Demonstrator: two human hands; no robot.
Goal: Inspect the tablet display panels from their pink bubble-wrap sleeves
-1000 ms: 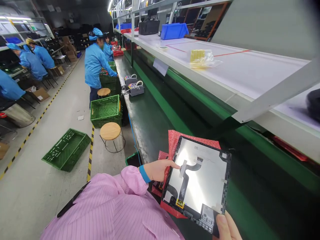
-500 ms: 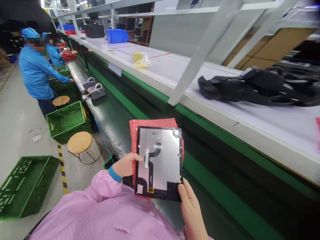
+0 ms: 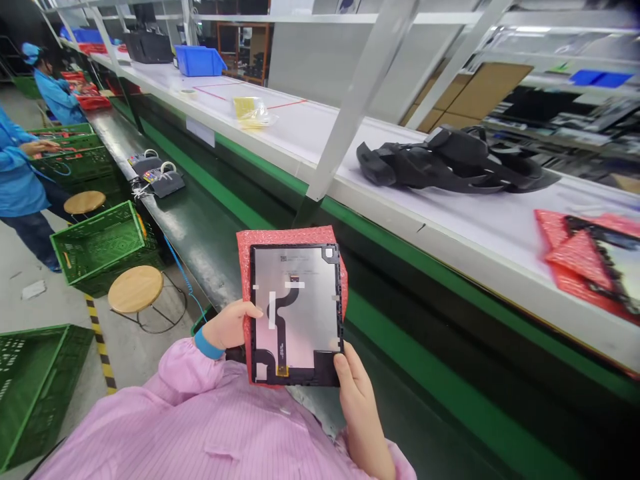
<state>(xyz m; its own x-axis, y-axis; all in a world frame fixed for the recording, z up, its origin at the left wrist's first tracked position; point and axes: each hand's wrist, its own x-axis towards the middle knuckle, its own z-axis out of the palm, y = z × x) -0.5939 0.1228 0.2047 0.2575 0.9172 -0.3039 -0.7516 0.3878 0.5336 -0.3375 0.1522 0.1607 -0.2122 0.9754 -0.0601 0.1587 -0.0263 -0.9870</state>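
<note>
Display panel (image 3: 300, 313), back side up, held in the air in front of the person, above the near edge of the dark green table (image 3: 200, 233). Silvery back with a black frame, a black S-curved flex cable down the middle, and white tape strips across the cable. A small dark printed mark sits near the panel's top left corner; too small to read. No brand legible.

Red bubble wrap (image 3: 285, 235) lies behind the panel, showing above it and along both sides.

Left hand (image 3: 231, 325): grip pinching the panel's left edge together with the wrap, thumb on the front face. Pink striped sleeve, blue cuff band at the wrist.

Right hand (image 3: 356, 393): grip closed on the lower right corner, thumb pressed on the black corner piece.

White shelf (image 3: 450, 220) behind the table carries a black strap bundle (image 3: 450, 163), a yellow packet in clear plastic (image 3: 253, 110), a blue bin (image 3: 199, 60), and more red wrap with a panel (image 3: 590, 257) at far right. A white label on the shelf edge is unreadable.

Left: green crates (image 3: 95, 243), a round wooden stool (image 3: 135, 290), people in blue coats (image 3: 23, 173).
</note>
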